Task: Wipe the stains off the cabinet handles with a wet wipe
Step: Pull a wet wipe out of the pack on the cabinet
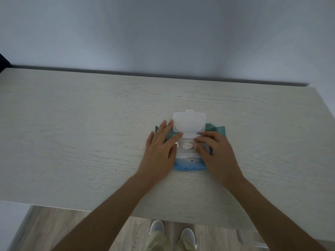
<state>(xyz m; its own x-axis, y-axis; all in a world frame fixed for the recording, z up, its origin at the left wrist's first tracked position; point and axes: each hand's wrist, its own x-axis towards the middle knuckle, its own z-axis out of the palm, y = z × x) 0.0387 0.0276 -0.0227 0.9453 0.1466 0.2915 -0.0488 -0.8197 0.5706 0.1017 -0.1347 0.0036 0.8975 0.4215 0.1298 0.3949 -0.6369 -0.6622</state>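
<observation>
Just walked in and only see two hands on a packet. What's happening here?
A person stands at a pale wooden table with a wet wipe pack lying flat on it. Its lid is flipped open. The left hand presses flat on the pack's left side, while the right hand has bent fingers at the opening, beside the white wipe poking up. No wipe is out yet.

A soft teal-and-blue plastic wet-wipe pack (188,166) lies flat on the pale wood-grain table top (72,133). Its white rigid flip lid (189,123) is open and tipped back, and a white wipe tuft (187,146) shows in the opening.
</observation>
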